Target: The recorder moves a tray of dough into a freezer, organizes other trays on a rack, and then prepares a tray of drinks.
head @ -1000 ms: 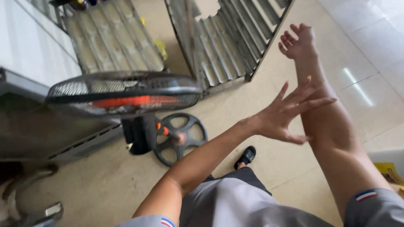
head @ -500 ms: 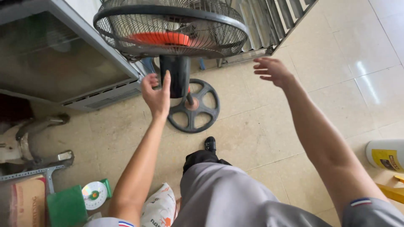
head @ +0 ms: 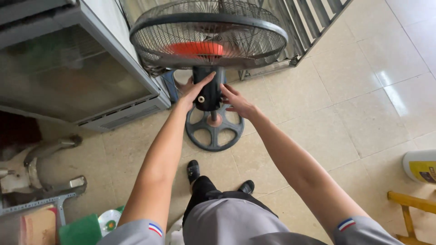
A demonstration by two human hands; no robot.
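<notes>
A black pedestal fan stands in front of me, its wire cage [head: 209,34] with an orange blade hub tilted face-up. Below the cage sits the black motor housing [head: 210,93]. My left hand [head: 193,89] rests against the housing's left side, fingers spread and pointing up. My right hand [head: 236,100] touches its right side, fingers extended toward it. Neither hand is closed around the housing. The fan's round spoked base [head: 214,131] sits on the tiled floor beneath.
A glass-fronted metal cabinet [head: 68,72] stands at the left. A metal grille gate [head: 313,22] leans behind the fan. Metal brackets, a green item and a disc [head: 109,222] lie bottom left. A white container [head: 420,165] and yellow wooden frame [head: 413,204] are at the right.
Both hands came down from raised, open positions and closed in on the fan's motor housing from either side. The view shifted so the fan sits centred.
</notes>
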